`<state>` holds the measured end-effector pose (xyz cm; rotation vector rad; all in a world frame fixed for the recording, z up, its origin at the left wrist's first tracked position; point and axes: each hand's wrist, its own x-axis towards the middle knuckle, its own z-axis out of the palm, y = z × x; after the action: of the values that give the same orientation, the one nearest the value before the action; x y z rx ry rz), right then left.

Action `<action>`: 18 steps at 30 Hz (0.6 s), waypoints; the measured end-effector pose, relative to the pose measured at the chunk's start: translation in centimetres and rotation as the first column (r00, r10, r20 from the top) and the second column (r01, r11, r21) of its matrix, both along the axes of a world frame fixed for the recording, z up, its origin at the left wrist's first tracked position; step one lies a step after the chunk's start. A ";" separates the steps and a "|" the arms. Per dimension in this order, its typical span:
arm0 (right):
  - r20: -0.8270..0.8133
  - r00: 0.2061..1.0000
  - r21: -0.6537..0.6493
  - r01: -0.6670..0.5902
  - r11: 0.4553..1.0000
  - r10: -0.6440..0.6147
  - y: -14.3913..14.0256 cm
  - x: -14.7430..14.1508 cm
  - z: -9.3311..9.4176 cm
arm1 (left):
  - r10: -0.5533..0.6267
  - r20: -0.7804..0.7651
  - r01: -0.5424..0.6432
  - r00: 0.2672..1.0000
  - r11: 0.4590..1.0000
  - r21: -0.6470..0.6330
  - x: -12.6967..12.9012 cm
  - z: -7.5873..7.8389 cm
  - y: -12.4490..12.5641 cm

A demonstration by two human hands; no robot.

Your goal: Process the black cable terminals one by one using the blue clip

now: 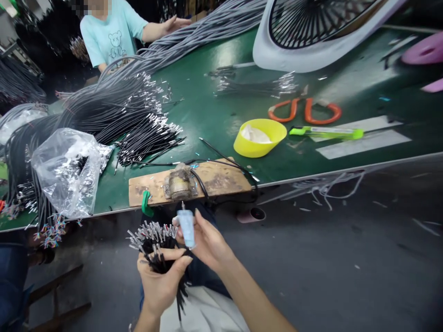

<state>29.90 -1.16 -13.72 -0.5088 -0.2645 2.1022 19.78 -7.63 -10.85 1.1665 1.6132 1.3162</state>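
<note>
My left hand (159,281) grips a bundle of thin black wires (152,242) whose stripped, tinned ends fan out upward. My right hand (207,242) holds a small light-blue tool with a metal tip (187,226), upright, right beside the wire ends. Both hands sit below the table edge, just in front of a wooden board (224,180) that carries a worn metal pot (180,184) and is clamped with a green clip (146,203).
Piles of black and grey cables (131,115) cover the green table (214,110) at left, beside a clear plastic bag (67,170). A yellow bowl (259,137), orange scissors (304,110), green knife (327,133) and white fan (321,32) lie right. Another person (114,32) sits opposite.
</note>
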 end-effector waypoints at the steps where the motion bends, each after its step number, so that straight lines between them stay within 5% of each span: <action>1: -0.003 1.000 0.001 -0.008 1.000 0.008 -0.1 0.2 -0.6 | 0.005 0.004 -0.005 1.000 1.000 -0.014 0.0 0.0 -0.1; 8: 0.201 0.975 0.021 0.095 0.995 -0.098 -1.7 2.1 -3.8 | 0.024 0.021 -0.021 1.000 0.994 -0.108 -0.4 -0.6 -1.6; 12: 0.484 0.824 0.233 0.205 0.951 -0.296 -3.4 2.8 -2.9 | -0.015 -0.018 0.012 1.000 0.981 -0.192 -0.9 -0.6 -2.0; 15: 0.620 0.564 0.563 0.166 0.810 -0.546 -4.5 2.5 -1.3 | -0.029 -0.037 0.018 0.999 0.968 -0.249 -1.0 -0.6 -2.2; 18: 0.577 0.364 0.803 -0.086 0.590 -0.731 -5.1 1.7 0.3 | -0.116 -0.036 0.101 0.993 0.952 -0.288 -0.8 -0.8 -2.4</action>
<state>31.64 -6.28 -13.46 -1.0278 -1.4405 0.8704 18.99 -10.03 -11.69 1.1008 1.6865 0.9521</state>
